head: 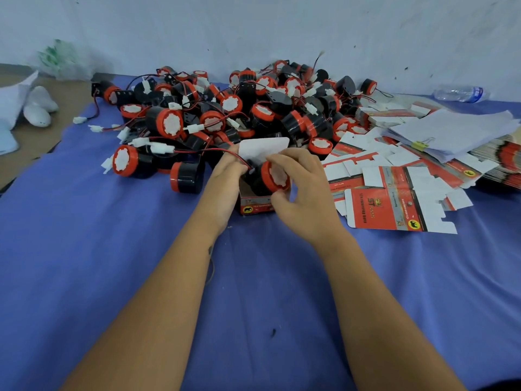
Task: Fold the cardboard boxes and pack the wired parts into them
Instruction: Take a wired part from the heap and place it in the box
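A small red folded cardboard box (255, 206) stands open on the blue cloth, its white lid flap (263, 148) raised at the back. My right hand (301, 193) grips a black wired part with a red and white face (275, 176), held at the box's mouth and partly inside it. My left hand (225, 182) holds the box's left side and pinches the part's red and black wire (239, 159). A large pile of the same wired parts (231, 108) lies just behind the box.
Flat unfolded red and white boxes (394, 210) are spread to the right, with a clipped stack of white papers (451, 131) behind them. A plastic bottle (462, 93) lies by the wall at right. White bags (36, 105) sit at the left on brown cardboard (42, 142).
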Demonstrator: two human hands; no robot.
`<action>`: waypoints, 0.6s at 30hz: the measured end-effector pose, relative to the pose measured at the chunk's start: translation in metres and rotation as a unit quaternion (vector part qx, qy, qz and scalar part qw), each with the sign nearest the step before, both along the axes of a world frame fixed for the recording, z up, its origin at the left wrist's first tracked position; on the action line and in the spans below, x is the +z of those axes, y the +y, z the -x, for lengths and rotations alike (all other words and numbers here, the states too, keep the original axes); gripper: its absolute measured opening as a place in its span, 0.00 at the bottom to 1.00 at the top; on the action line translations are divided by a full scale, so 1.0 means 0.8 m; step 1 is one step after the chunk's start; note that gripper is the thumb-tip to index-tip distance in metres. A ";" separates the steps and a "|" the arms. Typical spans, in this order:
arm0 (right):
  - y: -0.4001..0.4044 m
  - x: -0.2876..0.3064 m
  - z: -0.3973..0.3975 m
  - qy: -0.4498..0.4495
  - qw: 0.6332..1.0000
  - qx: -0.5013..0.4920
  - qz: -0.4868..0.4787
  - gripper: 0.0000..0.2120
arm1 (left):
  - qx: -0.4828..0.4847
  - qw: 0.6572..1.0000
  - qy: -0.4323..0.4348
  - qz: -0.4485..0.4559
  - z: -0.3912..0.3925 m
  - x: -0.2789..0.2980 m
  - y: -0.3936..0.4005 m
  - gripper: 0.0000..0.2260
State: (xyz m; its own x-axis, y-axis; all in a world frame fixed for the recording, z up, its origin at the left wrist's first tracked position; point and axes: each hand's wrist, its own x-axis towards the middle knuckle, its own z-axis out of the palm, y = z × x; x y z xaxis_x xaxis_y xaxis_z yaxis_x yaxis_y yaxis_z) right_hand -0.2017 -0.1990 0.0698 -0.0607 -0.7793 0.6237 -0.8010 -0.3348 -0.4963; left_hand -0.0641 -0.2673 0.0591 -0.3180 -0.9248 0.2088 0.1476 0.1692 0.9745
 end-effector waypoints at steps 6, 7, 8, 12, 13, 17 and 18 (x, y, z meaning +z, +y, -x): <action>-0.004 0.003 -0.003 0.089 0.995 -0.042 0.008 0.13 | -0.076 0.997 0.007 0.020 0.001 -0.001 0.003 0.26; -0.004 0.004 -0.002 0.098 0.994 -0.049 0.006 0.12 | -0.088 0.996 0.005 0.024 -0.001 -0.002 0.003 0.27; -0.005 0.006 -0.002 0.105 0.993 -0.054 0.006 0.11 | -0.101 0.995 -0.008 0.027 -0.006 -0.003 0.001 0.28; -0.006 0.013 -0.006 0.111 0.992 -0.054 -0.007 0.07 | -0.153 0.979 -0.118 0.067 -0.017 -0.005 -0.006 0.40; -0.007 0.016 -0.008 0.113 0.992 -0.052 -0.013 0.06 | -0.158 0.976 -0.134 0.071 -0.016 -0.005 -0.006 0.43; -0.015 0.032 -0.013 0.172 0.982 -0.037 -0.062 0.07 | -0.136 0.975 -0.141 0.107 -0.009 -0.007 -0.007 0.45; -0.017 0.036 -0.013 0.192 0.978 -0.029 -0.077 0.07 | -0.132 0.975 -0.137 0.115 -0.009 -0.007 -0.007 0.44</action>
